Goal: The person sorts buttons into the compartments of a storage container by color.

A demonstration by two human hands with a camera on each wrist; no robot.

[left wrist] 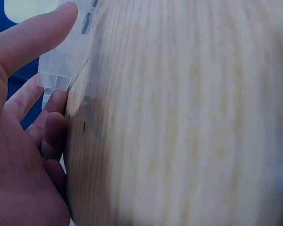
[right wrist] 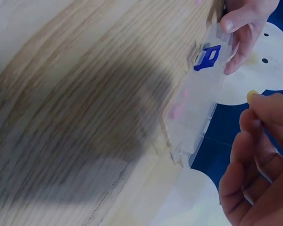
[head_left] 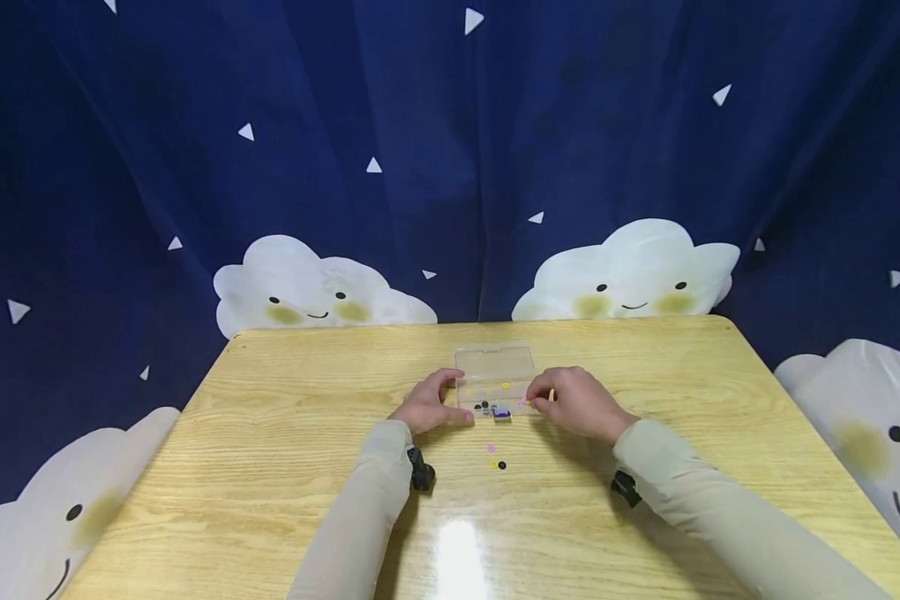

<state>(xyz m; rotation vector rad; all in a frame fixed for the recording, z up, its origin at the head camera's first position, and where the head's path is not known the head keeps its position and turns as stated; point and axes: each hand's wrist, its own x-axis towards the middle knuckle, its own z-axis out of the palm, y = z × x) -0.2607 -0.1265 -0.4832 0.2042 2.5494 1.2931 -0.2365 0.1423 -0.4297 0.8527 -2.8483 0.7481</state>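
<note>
A clear plastic box (head_left: 472, 392) stands on the table with its transparent lid (head_left: 495, 360) raised at the far side and a blue latch (right wrist: 208, 57) at its front. Inside lie small yellow, black and pink buttons. My left hand (head_left: 429, 404) holds the box's left end, thumb at the front and fingers round the side and back. Above the right end, my right hand (head_left: 579, 406) pinches a yellow button (right wrist: 252, 96) between thumb and forefinger. Pink buttons (right wrist: 177, 111) show through the box's wall in the right wrist view.
On the table in front of the box lie a pink button (head_left: 491, 448), a yellow button (head_left: 494, 465) and a black button (head_left: 502, 466). The wooden table (head_left: 285, 492) ends at a dark blue curtain (head_left: 420, 125) with clouds on it.
</note>
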